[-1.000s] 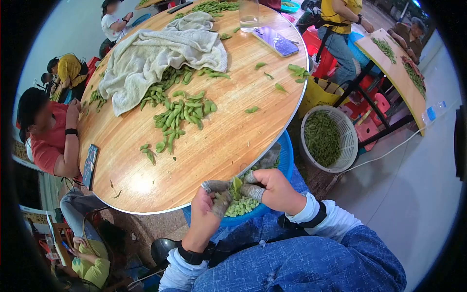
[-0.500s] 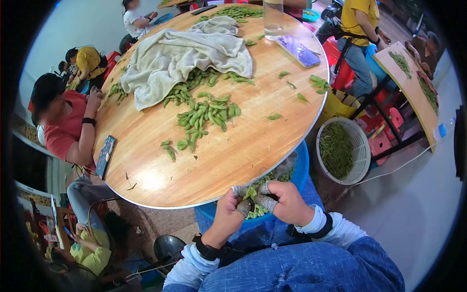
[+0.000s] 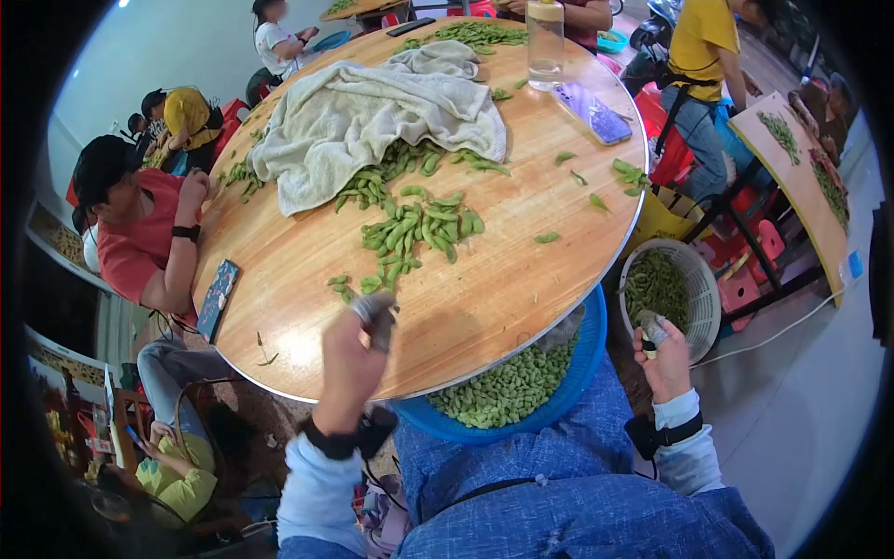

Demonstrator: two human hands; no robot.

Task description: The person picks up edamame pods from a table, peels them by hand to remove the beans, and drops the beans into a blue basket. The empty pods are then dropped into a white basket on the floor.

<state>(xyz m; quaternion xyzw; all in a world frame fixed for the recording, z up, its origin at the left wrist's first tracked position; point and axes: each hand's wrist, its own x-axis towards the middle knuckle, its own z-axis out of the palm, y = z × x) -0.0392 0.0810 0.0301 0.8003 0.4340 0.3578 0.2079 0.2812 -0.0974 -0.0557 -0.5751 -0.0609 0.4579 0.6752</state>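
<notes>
My left hand [image 3: 356, 352] is over the near edge of the wooden table [image 3: 484, 307], just short of a pile of green soybean pods [image 3: 419, 226]. Its covered fingers are stretched toward the pods, blurred by motion, with nothing visible in them. My right hand [image 3: 666, 359] is out to the right, at the near rim of a white basket [image 3: 705, 312] of green pods or hulls [image 3: 656, 291]. Its grey-covered fingers are curled in; whatever they hold is hidden. Between my hands, a blue basin [image 3: 596, 345] of shelled green beans [image 3: 507, 387] stands at my lap, partly under the table.
A pale towel [image 3: 363, 121] covers more pods. A phone [image 3: 594, 114], a clear bottle [image 3: 546, 47] and a dark patterned phone [image 3: 218, 300] are on the table. A person in red [image 3: 144, 238] sits at the left. A smaller table [image 3: 792, 186] stands at right.
My hands have moved apart from above the basin. The left went forward and left to the table's pods; the right went to the white basket. The opened pod is no longer visible between them.
</notes>
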